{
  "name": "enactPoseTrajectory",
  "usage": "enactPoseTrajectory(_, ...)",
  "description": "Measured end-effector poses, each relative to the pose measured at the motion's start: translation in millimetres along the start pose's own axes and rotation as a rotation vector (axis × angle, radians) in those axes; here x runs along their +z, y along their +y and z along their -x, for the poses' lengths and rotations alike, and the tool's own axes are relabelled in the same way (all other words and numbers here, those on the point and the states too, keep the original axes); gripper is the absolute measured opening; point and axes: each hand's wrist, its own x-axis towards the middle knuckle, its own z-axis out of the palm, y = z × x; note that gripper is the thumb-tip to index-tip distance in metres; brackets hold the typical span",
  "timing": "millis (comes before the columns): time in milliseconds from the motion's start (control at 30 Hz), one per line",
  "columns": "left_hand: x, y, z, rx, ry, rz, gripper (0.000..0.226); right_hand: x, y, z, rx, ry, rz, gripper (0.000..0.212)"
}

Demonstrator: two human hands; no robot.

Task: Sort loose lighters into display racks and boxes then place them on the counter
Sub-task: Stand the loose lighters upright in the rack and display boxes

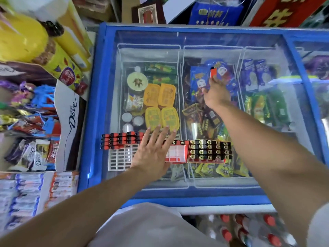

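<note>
On the freezer's glass lid (195,41) lie three lighter holders near the front edge. A white rack (121,157) at the left carries rows of red-and-black lighters (121,139) along its far side. My left hand (153,150) rests flat with straight fingers across this rack and a red box (178,152) with white dividers. To the right a box of black-and-gold lighters (210,150) is packed full. Further back, my right hand (216,91) pinches one loose orange lighter (213,72) over the glass.
Under the glass, wire baskets hold ice creams and tubs. Snack boxes and a white Dove carton (69,125) crowd the left side. Bottles with red caps (249,230) stand on the floor at the front right. The freezer's blue frame (178,200) runs along the near edge.
</note>
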Motion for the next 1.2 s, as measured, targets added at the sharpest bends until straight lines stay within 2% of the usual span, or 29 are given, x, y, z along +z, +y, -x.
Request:
enactPoseTrajectory(100,1,0,1,0.004,0.006,0.011,0.100,10,-9,33,-0.195,0.157,-0.028,0.026)
enactPoseTrajectory(200,0,-1,3,0.014,0.013,0.028,0.099,16,-20,57,-0.219,0.137,-0.215,0.017)
enactPoseTrajectory(233,-1,-1,4,0.016,0.007,0.032,0.099,18,-24,57,-0.179,0.107,-0.301,0.020)
enactPoseTrajectory(300,-3,-2,4,0.021,-0.024,0.047,0.099,20,-30,50,-0.054,-0.002,-0.431,0.047)
enactPoseTrajectory(367,-6,-3,4,0.019,-0.051,0.062,0.099,18,-36,44,0.060,-0.140,-0.433,0.066)
enactPoseTrajectory(433,-10,-3,5,0.014,-0.052,0.093,0.098,14,-41,45,0.047,-0.201,-0.358,0.057)
enactPoseTrajectory(533,-12,-2,13,0.002,0.008,0.134,0.095,-5,-50,66,-0.082,-0.136,-0.396,0.034)
enactPoseTrajectory(600,-10,-2,20,0.016,0.043,0.133,0.093,-20,-54,90,-0.176,-0.095,-0.459,0.026)
enactPoseTrajectory(700,-4,-1,33,0.044,0.062,0.110,0.089,-38,-53,131,-0.256,-0.055,-0.477,0.025)
enactPoseTrajectory(833,3,6,47,0.106,0.089,0.096,0.087,-59,-44,186,-0.310,-0.054,-0.454,0.041)
enactPoseTrajectory(900,7,10,54,0.108,0.096,0.150,0.085,-65,-35,212,-0.306,-0.084,-0.414,0.041)
enactPoseTrajectory(1000,13,12,64,0.139,0.101,0.223,0.082,-63,-19,248,-0.265,-0.109,-0.361,0.028)
enactPoseTrajectory(1200,20,12,78,0.230,0.080,0.260,0.077,-29,13,295,-0.069,-0.030,-0.410,0.018)
